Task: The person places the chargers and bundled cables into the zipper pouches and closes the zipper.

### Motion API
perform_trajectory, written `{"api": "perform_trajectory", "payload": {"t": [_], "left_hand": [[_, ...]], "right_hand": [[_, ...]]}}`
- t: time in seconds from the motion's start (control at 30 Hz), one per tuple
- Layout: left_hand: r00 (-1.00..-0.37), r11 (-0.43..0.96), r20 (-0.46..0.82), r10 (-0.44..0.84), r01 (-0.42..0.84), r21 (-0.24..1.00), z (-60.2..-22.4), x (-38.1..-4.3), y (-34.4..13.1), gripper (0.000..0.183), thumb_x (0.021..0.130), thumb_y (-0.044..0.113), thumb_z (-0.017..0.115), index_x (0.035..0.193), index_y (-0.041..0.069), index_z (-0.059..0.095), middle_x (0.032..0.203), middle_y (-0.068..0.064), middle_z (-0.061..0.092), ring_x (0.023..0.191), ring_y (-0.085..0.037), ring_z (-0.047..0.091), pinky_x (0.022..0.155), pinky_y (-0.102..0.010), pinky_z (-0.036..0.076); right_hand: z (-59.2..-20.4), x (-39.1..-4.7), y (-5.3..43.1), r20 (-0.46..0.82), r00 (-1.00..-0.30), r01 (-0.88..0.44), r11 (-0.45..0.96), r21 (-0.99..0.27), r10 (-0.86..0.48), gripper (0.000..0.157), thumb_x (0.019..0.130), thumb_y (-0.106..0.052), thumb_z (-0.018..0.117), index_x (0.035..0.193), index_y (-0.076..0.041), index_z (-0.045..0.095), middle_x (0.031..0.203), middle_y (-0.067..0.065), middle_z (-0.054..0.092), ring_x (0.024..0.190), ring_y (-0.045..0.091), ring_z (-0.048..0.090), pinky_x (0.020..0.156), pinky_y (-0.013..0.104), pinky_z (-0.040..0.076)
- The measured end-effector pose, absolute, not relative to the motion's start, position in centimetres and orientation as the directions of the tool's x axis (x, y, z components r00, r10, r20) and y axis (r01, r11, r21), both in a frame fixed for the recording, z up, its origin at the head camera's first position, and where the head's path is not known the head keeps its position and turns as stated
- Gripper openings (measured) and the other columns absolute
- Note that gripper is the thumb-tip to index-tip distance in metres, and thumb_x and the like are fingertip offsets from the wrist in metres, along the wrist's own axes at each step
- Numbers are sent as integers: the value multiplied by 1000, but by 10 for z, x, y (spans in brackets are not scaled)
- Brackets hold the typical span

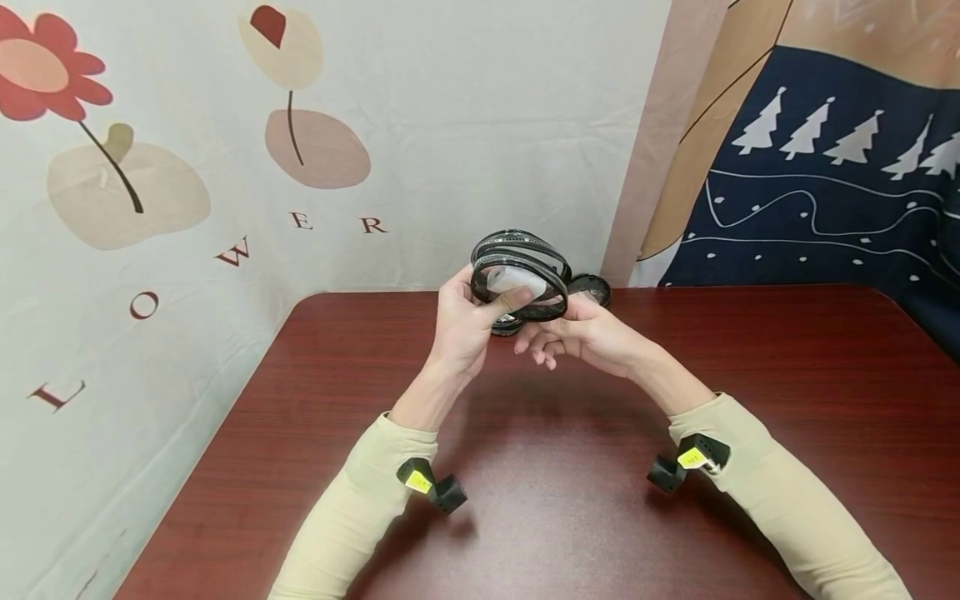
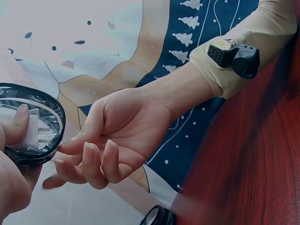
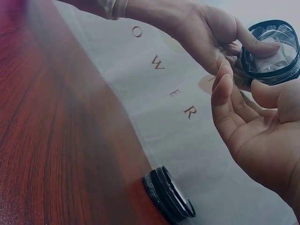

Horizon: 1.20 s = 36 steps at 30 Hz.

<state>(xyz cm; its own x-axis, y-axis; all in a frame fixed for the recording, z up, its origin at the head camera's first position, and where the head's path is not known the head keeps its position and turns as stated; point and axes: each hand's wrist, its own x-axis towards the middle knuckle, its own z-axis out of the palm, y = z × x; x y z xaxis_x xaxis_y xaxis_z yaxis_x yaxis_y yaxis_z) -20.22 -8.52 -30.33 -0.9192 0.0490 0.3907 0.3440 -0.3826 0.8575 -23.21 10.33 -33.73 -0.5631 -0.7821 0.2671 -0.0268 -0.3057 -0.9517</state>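
A round clear pouch [image 1: 522, 258] with black trim is up above the far part of the table. White packets [image 3: 269, 62] show through its clear face. My left hand [image 1: 462, 323] grips it from the left, thumb pressed on the clear face. At its lower right edge, my right hand [image 1: 592, 335] pinches the rim between thumb and forefinger, with the other fingers loosely bent; exactly what lies between the tips is hidden. Another round black-trimmed case [image 3: 168, 194] stands near the table's far edge, partly behind the right hand in the head view [image 1: 592, 288].
The dark red wooden table [image 1: 555, 500] reaches to a printed cloth backdrop [image 1: 450, 125] with flowers and letters. On the right hangs a navy cloth [image 1: 817, 208] with white trees. Small black cameras sit on the left sleeve [image 1: 375, 492] and right sleeve [image 1: 780, 483].
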Motion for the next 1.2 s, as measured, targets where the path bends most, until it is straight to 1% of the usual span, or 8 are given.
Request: {"api": "perform_trajectory", "payload": {"t": [0.13, 0.23, 0.37, 0.53, 0.63, 0.77, 1.0, 1.2], "left_hand": [[-917, -380, 394, 58, 344, 859, -304, -203, -85, 38, 83, -21, 69, 107, 9, 72, 94, 1, 75, 94, -15, 69, 90, -31, 52], [-916, -383, 396, 68, 343, 858, -305, -203, -85, 29, 78, 2, 85, 104, 11, 72, 94, 2, 74, 93, -14, 68, 89, -30, 52], [-913, -392, 400, 83, 340, 855, -306, -202, -84, 45, 60, 32, 90, 98, 16, 73, 93, 3, 74, 92, -13, 67, 87, -28, 52], [-912, -388, 402, 87, 340, 856, -305, -202, -84, 38, 65, 22, 87, 99, 16, 73, 93, 3, 74, 92, -13, 67, 87, -28, 52], [-913, -377, 399, 84, 341, 861, -304, -201, -84, 29, 77, 2, 83, 101, 14, 73, 94, 2, 74, 92, -14, 67, 88, -30, 52], [-916, -357, 395, 76, 345, 868, -303, -201, -84, 37, 83, -18, 70, 105, 11, 73, 95, 1, 74, 94, -16, 67, 89, -32, 52], [-922, -339, 385, 43, 349, 874, -302, -202, -85, 34, 84, -18, 71, 104, 9, 71, 94, 1, 74, 93, -15, 67, 90, -31, 51], [-926, -360, 377, 6, 350, 865, -299, -202, -84, 36, 83, -20, 70, 95, 14, 68, 89, 4, 71, 90, -12, 65, 89, -28, 50]], "right_hand": [[-338, -232, 102, 271, -577, -28, -313, -949, -771, 25, 106, -2, 41, 121, -2, 62, 100, 12, 71, 78, 18, 62, 65, 27, 52], [-338, -231, 101, 259, -608, -21, -311, -950, -751, 22, 104, 0, 44, 118, 3, 61, 97, 12, 70, 76, 19, 61, 64, 27, 51], [-337, -229, 100, 229, -654, -9, -296, -955, -721, 24, 100, 6, 44, 116, 1, 61, 93, 12, 69, 73, 19, 60, 63, 27, 51], [-337, -229, 99, 218, -684, -11, -288, -957, -696, 27, 98, 8, 44, 111, -3, 64, 91, 11, 69, 72, 17, 60, 63, 26, 52], [-337, -230, 99, 240, -687, -29, -304, -952, -686, 30, 98, 8, 42, 108, -5, 68, 89, 9, 69, 72, 16, 60, 63, 26, 52], [-338, -231, 101, 284, -688, -50, -347, -936, -668, 38, 98, 9, 39, 102, -10, 72, 87, 5, 70, 70, 14, 59, 62, 24, 51], [-336, -230, 101, 336, -695, -89, -388, -917, -636, 36, 99, 8, 39, 99, -9, 71, 84, 4, 70, 67, 12, 59, 60, 22, 49], [-331, -228, 101, 341, -718, -101, -393, -914, -608, 33, 98, 9, 39, 98, -7, 68, 81, 5, 69, 65, 12, 57, 58, 22, 48]]}}
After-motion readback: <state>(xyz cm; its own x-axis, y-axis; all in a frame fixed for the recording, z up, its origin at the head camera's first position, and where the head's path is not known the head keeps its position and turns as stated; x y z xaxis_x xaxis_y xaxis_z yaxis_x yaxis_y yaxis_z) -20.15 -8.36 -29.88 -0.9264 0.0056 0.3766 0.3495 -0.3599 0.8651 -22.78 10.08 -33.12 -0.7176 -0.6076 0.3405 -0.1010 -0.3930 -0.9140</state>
